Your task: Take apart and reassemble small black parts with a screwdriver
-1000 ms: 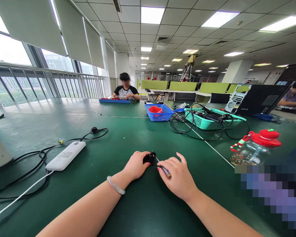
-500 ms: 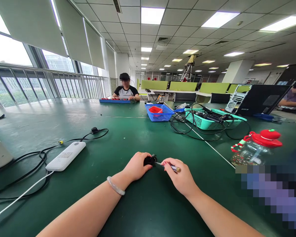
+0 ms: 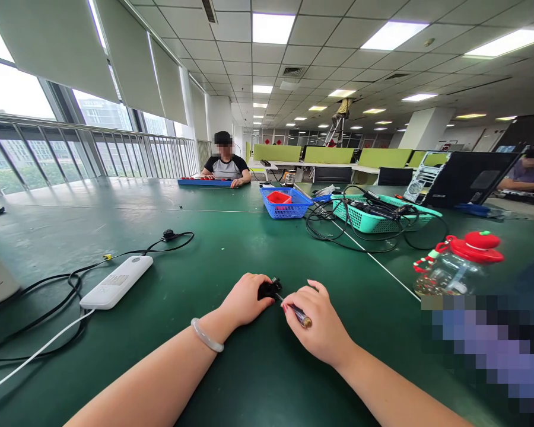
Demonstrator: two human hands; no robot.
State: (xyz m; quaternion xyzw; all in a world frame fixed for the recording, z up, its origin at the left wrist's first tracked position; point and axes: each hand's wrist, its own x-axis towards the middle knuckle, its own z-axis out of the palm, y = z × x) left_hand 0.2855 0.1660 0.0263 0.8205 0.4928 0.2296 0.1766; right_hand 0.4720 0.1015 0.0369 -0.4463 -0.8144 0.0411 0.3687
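Note:
On the green table, my left hand [image 3: 244,299] is closed around a small black part [image 3: 269,289] and presses it against the tabletop. A pale bangle sits on that wrist. My right hand [image 3: 318,326] pinches a thin screwdriver [image 3: 298,313] with a brown end cap. Its tip points left and meets the black part. Both hands rest close together in the lower middle of the head view.
A white power bank [image 3: 116,281] with black and white cables lies at left. A blue basket [image 3: 287,203] and a teal basket [image 3: 374,214] of cables stand beyond. A red-lidded clear jar [image 3: 458,267] is at right. Other people sit at the far end and far right.
The screwdriver's handle swung between pointing right and pointing back toward me, as my right hand turned it against the part. My left hand has stayed in place.

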